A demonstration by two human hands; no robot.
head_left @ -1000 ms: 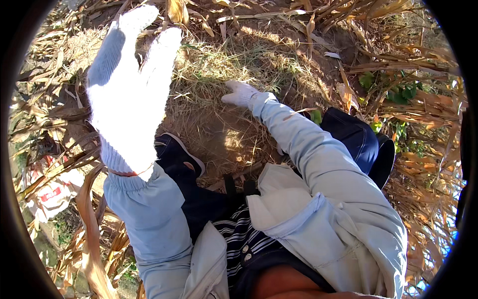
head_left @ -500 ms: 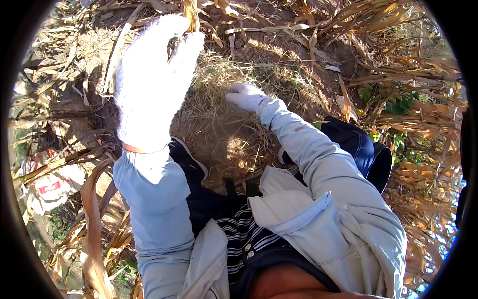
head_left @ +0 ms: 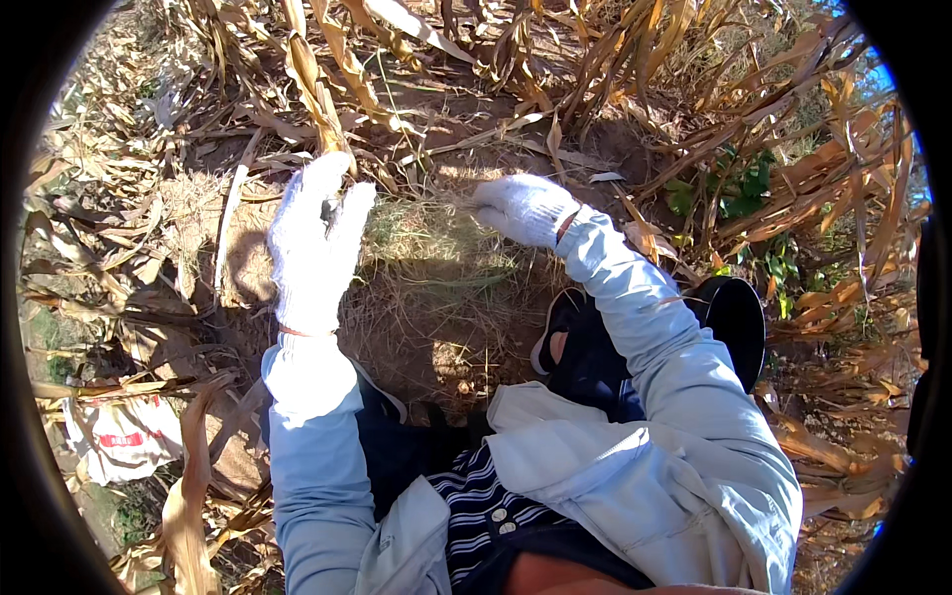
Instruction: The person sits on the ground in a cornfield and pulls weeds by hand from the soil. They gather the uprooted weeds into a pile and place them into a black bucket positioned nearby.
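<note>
My left hand (head_left: pixel 315 243), in a white knit glove, reaches up beside the foot of a dry corn stalk (head_left: pixel 319 104). Its thumb and fingers are apart. A small dark patch shows between them; I cannot make out what it is. To the right, my right hand (head_left: pixel 528 208), gloved alike, has its fingers curled together, with pale strands of dry grass (head_left: pixel 426 233) at the fingertips. This grass spreads over the soil between both hands and is partly blurred.
Dry corn stalks and leaves (head_left: pixel 684 89) ring the spot. A white bag with red print (head_left: pixel 129 436) lies at the left. Green leaves (head_left: pixel 744 188) grow at the right. My shoe (head_left: pixel 557 332) stands on the brown soil (head_left: pixel 397 327) below the grass.
My left hand has come lower and farther from the camera. The right hand has shifted slightly right, its fingers still curled. More of the corn stalks ahead is in view.
</note>
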